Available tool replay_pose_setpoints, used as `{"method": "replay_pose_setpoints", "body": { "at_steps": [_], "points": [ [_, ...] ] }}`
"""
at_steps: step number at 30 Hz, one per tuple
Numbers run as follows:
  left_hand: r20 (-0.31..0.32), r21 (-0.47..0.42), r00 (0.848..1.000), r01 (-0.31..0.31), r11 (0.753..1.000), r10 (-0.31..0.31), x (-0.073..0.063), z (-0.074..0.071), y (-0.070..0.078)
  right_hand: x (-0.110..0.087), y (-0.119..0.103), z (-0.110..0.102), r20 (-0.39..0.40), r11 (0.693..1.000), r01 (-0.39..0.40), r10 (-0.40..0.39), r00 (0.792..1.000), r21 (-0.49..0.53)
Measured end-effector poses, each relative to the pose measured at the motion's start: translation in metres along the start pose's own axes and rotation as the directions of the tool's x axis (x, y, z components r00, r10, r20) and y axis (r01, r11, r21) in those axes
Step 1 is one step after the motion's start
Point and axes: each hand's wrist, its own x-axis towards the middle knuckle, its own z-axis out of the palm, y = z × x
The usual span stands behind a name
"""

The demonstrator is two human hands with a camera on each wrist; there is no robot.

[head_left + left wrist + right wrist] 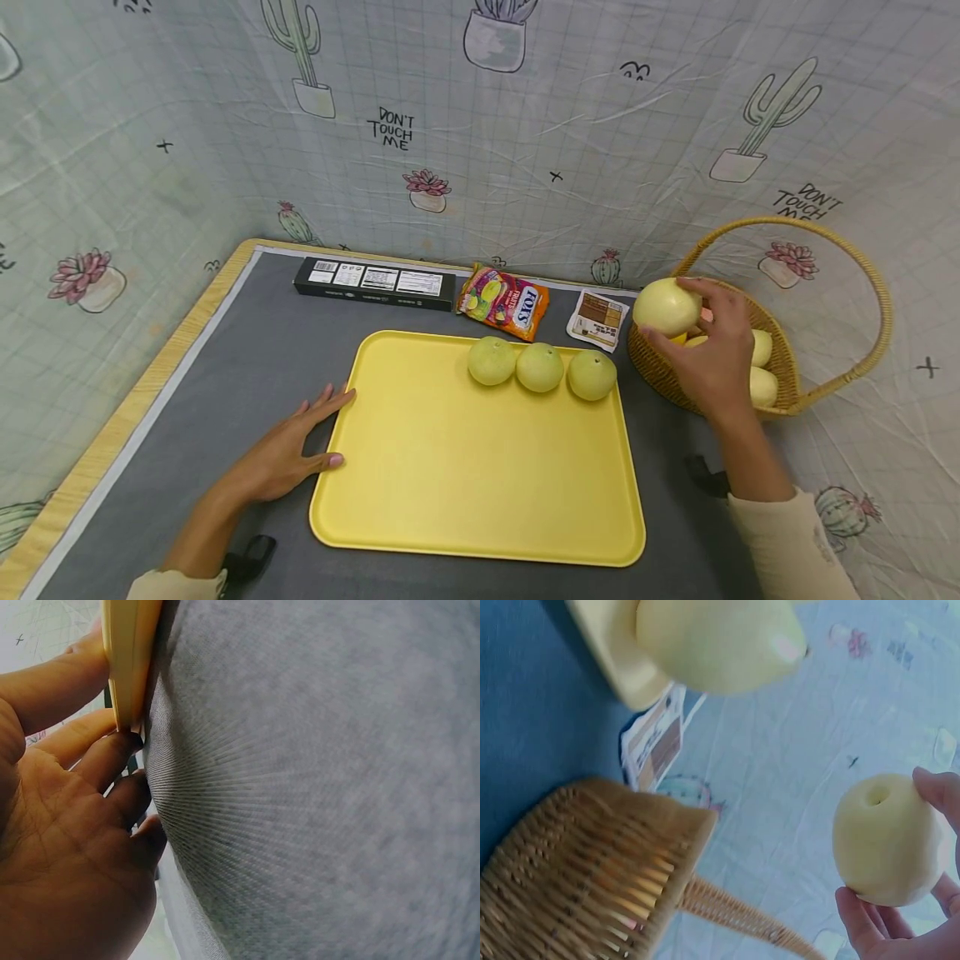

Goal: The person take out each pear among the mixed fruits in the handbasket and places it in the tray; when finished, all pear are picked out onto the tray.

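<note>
A pale yellow-green round fruit is pinched between the thumb and fingers of my right hand, raised over the basket's left side. The right wrist view shows a small dimple in the end of this fruit. Three similar fruits sit in a row along the far right edge of the yellow tray. At the tray's left edge my left hand lies with fingers spread, its fingertips and thumb touching the rim. In the left wrist view the tray edge meets the fingertips.
The wicker basket with a tall looped handle stands at the right and holds more fruits. Behind the tray lie a long black box, an orange candy bag and a small brown-and-white packet. A patterned cloth hangs behind the table.
</note>
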Motion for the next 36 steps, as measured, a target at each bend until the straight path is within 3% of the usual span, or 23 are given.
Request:
{"method": "replay_pose_setpoints", "body": {
  "at_steps": [6, 19, 26, 36],
  "points": [
    [0.006, -0.008, 1.0, -0.002, 1.0, 0.002, 0.001, 0.0, 0.001, -0.019, -0.01, 0.001, 0.058, 0.999, -0.015, 0.013, 0.998, 0.041],
    [0.006, -0.017, 1.0, -0.008, 1.0, 0.009, 0.001, 0.0, -0.002, -0.055, -0.017, 0.001, 0.139, 0.997, 0.027, -0.036, 0.99, 0.069],
    [0.008, -0.017, 1.0, 0.003, 1.0, -0.002, 0.001, 0.0, -0.001, -0.076, -0.014, 0.005, 0.193, 0.993, 0.085, -0.1, 0.976, 0.086],
    [0.006, -0.024, 1.0, -0.001, 1.0, 0.001, 0.0, -0.001, -0.001, -0.1, -0.002, 0.014, 0.301, 0.996, 0.079, -0.088, 0.95, 0.045]
  ]
}}
